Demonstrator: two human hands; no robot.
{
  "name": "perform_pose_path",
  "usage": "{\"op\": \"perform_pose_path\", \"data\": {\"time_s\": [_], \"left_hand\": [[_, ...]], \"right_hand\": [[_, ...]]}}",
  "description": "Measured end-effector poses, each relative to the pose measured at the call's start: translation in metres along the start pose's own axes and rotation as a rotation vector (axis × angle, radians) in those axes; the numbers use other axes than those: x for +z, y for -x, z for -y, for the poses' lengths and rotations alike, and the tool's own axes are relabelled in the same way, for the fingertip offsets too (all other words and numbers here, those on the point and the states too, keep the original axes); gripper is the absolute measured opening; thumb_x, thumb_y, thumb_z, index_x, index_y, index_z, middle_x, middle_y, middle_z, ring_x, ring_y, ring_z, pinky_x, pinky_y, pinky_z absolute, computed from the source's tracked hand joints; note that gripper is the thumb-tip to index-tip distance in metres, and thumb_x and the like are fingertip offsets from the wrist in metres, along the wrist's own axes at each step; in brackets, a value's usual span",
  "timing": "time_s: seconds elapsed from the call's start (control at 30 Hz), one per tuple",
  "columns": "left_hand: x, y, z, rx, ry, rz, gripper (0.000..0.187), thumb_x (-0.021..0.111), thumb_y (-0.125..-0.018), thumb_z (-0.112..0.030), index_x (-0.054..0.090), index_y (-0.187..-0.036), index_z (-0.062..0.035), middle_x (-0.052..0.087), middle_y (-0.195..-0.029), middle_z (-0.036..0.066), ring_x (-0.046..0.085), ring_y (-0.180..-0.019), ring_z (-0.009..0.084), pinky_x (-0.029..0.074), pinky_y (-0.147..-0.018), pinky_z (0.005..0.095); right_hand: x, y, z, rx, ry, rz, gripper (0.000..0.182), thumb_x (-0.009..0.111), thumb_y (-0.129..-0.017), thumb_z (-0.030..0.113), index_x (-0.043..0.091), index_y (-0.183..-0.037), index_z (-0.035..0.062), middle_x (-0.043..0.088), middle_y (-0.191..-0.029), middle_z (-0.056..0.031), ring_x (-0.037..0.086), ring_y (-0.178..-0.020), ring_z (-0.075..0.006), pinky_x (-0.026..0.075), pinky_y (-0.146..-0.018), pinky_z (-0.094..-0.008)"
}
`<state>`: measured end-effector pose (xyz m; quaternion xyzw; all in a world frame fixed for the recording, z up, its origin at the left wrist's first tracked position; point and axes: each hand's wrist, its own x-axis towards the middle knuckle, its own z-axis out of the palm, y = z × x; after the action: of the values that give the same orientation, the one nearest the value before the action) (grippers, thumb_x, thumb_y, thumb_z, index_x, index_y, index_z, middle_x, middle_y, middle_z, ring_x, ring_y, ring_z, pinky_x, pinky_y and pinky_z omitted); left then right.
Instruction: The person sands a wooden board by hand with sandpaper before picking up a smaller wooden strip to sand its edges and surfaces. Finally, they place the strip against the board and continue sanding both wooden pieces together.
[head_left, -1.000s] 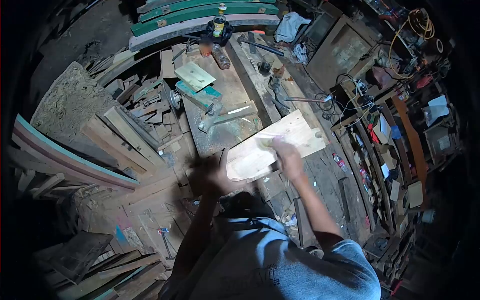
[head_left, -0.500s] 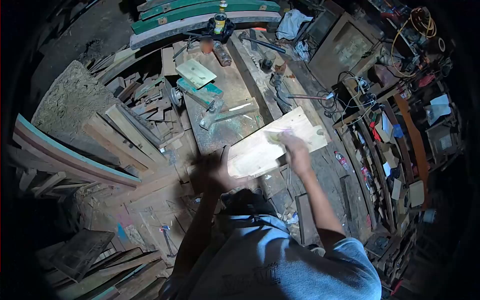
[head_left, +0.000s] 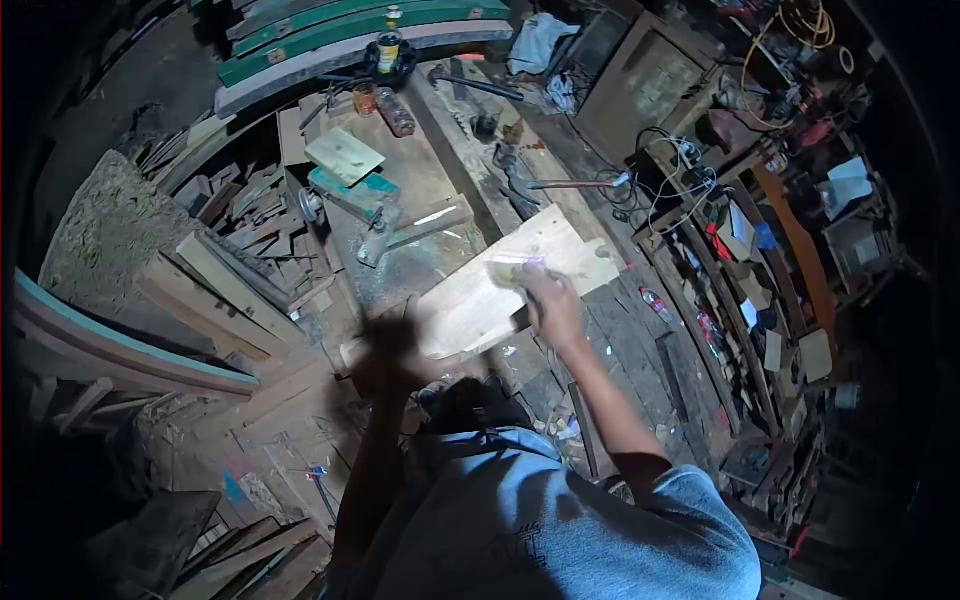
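Observation:
A pale wooden board (head_left: 470,295) with a notched far right end lies slanted in front of my body. In deep shadow, my left hand (head_left: 390,350) is closed around the board's left end, its outline blurred. My right hand (head_left: 550,305) is over the middle of the board's upper face, fingers closed on a small yellow-green pad (head_left: 507,272) with a purplish edge. That pad is pressed flat against the wood, partly hidden by the fingers.
Beyond the board stands a workbench with a small pale wood piece (head_left: 345,156), a green block (head_left: 350,190), a plastic bottle (head_left: 396,113) and a hammer (head_left: 476,84). Wood offcuts (head_left: 265,215) lie heaped at the left. Cluttered shelves (head_left: 745,290) line the right side.
The camera view has shifted, so the bench and board appear farther left. My right hand and the pad, blurred before, show more sharply over the board. My left hand stays at the board's end.

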<state>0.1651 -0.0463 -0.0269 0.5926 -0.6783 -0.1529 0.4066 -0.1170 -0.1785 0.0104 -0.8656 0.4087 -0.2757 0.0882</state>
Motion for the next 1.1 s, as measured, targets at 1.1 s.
{"op": "perform_pose_path", "data": {"time_s": [1.1], "left_hand": [[0.014, 0.024, 0.017, -0.156, -0.317, 0.050, 0.134, 0.098, -0.067, -0.068, 0.042, -0.167, -0.0002, 0.056, -0.153, 0.026, 0.052, -0.143, 0.0495, 0.039, -0.121, 0.0639]], "right_hand": [[-0.001, 0.270, -0.170, 1.263, -0.054, -0.847, 0.042, 0.065, -0.112, 0.030, 0.076, -0.125, -0.0088, 0.081, -0.115, -0.0209, 0.073, -0.101, -0.0247, 0.057, -0.091, -0.0439]]}}
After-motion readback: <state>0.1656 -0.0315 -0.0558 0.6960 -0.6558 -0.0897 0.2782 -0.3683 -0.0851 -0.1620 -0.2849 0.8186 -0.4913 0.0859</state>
